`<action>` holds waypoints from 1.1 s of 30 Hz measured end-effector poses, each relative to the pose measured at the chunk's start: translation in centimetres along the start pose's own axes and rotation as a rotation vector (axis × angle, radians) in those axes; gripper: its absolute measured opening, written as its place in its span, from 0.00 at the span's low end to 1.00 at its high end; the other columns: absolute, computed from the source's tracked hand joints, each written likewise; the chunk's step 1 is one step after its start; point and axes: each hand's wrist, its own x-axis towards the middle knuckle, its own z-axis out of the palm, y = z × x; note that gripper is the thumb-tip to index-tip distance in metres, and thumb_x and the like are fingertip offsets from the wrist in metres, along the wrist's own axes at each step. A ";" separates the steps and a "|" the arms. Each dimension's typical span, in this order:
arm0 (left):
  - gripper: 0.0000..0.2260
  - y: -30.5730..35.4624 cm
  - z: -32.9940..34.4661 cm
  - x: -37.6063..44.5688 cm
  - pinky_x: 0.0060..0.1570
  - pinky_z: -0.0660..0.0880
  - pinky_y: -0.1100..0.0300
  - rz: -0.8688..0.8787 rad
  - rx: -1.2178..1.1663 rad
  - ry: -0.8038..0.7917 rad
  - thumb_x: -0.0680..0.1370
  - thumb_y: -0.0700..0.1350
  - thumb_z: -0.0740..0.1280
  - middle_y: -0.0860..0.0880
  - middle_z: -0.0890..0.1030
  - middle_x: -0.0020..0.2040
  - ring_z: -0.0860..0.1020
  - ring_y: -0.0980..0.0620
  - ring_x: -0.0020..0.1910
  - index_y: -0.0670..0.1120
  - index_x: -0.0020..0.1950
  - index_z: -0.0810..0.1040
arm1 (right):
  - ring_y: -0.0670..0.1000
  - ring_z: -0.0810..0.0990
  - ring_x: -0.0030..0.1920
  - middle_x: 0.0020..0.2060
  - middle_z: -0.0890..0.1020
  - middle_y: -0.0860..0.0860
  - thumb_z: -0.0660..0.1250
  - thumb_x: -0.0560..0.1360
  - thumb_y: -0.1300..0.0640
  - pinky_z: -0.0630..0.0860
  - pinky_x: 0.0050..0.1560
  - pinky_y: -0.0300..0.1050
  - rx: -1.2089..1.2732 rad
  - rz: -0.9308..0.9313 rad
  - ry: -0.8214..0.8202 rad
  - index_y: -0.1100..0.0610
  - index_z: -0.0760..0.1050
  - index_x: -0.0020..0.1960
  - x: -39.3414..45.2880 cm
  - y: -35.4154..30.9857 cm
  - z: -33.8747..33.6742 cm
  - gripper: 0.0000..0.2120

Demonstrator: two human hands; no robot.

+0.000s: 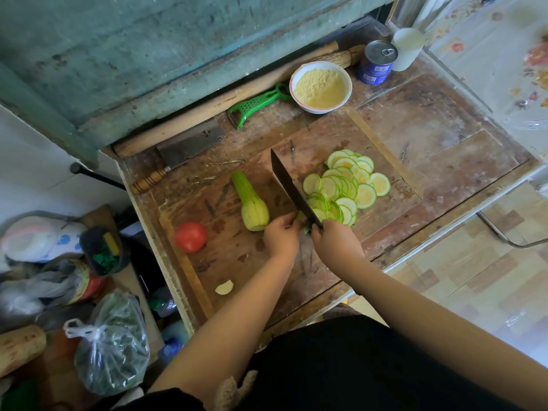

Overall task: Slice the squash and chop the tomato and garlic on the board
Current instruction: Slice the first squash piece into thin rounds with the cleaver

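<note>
I see my right hand (335,240) gripping the knife (292,188) mid-board (237,256), left hand (280,235) curled on a squash piece, slices (347,185) toward the far-right edge, squash (252,206) and tomato (190,237) left, garlic (224,287) at the near-left edge, worn wooden tabletop (444,137)

The handle of the dark broad-bladed knife (292,189) is hidden inside the right hand (336,243). The small green end piece of squash (304,225) is mostly covered by the left hand (281,235) and the blade. The knotted clear plastic bag of greens (114,342) shows too blurred to identify its contents
</note>
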 end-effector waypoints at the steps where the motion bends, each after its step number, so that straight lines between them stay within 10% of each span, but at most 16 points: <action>1: 0.13 -0.1 0.0 -0.1 0.41 0.71 0.74 0.020 0.022 -0.013 0.75 0.39 0.70 0.45 0.82 0.53 0.78 0.55 0.48 0.39 0.59 0.80 | 0.56 0.73 0.37 0.32 0.72 0.51 0.55 0.81 0.51 0.67 0.35 0.44 0.018 -0.002 0.004 0.59 0.69 0.42 0.1 0.1 -0.1 0.14; 33: 0.06 0.1 0.1 -0.3 0.52 0.75 0.56 -0.063 -0.090 0.045 0.71 0.37 0.73 0.44 0.81 0.45 0.78 0.50 0.45 0.43 0.46 0.79 | 0.58 0.75 0.33 0.28 0.73 0.52 0.58 0.80 0.52 0.67 0.32 0.44 0.066 -0.083 0.090 0.64 0.73 0.42 -3.2 2.2 -1.5 0.16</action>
